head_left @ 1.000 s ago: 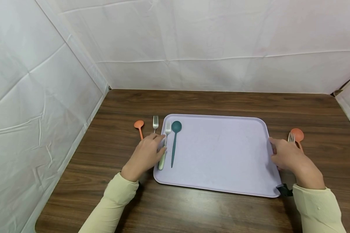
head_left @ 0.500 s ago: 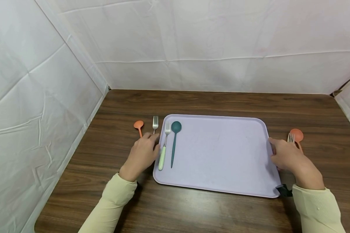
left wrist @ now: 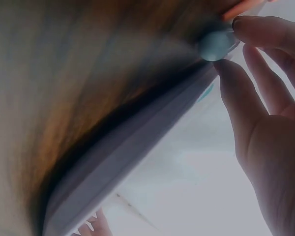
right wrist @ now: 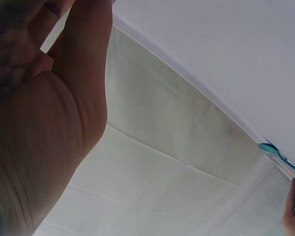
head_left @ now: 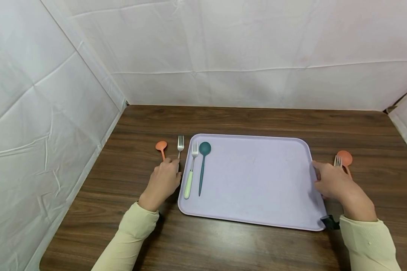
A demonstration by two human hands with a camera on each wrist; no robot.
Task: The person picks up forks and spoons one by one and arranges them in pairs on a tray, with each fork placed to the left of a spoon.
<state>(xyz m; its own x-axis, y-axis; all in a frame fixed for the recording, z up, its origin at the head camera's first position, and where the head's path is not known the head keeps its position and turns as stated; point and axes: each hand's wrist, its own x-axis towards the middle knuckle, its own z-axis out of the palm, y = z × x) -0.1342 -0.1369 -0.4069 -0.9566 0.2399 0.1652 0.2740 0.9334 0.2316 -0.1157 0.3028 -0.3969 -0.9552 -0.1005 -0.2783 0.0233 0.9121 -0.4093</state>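
Note:
My left hand (head_left: 162, 182) pinches the handle of a fork (head_left: 181, 143) lying just left of the lavender tray (head_left: 254, 180). The left wrist view shows the fork's rounded pale handle end (left wrist: 215, 47) between thumb and forefinger. On the tray's left side, a fork with a pale green handle (head_left: 188, 184) lies beside a dark teal spoon (head_left: 205, 148). My right hand (head_left: 335, 182) holds the tray's right rim, its thumb at the edge in the right wrist view. Past the left hand shows an orange spoon (head_left: 161, 145), its handle partly hidden.
Beyond the right hand lie another orange spoon (head_left: 345, 157) and a fork (head_left: 338, 161), both partly covered by that hand. The brown wooden table (head_left: 237, 248) is bordered by white cloth walls (head_left: 240, 45) at the back and sides.
My left hand has drawn back left from the green-handled fork on the tray and now pinches the fork beside it. My right hand stays at the rim.

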